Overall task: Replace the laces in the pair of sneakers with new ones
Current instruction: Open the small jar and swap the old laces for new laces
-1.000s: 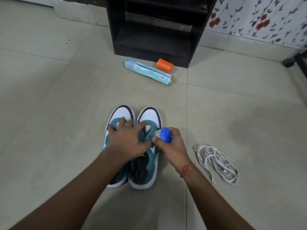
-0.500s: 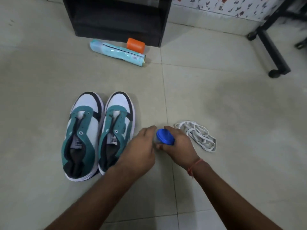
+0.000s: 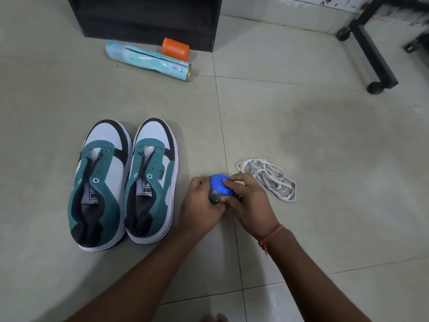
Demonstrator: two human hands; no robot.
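Two sneakers stand side by side on the floor: one on the left (image 3: 98, 184) and one on the right (image 3: 152, 182). One heap of white laces (image 3: 269, 178). One small jar with a blue lid (image 3: 220, 188), held between two hands, the left (image 3: 200, 203) and the right (image 3: 249, 201). One pale blue spray can (image 3: 148, 60), lying down. One orange cap (image 3: 175, 49). One black cabinet (image 3: 148, 17). One black wheeled stand (image 3: 373, 52).

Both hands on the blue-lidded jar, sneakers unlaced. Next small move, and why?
Probably twist the blue lid off: the right hand grips it while the left hand holds the small jar body. Both sneakers show bare eyelets, so new laces are needed; jar's contents unclear.
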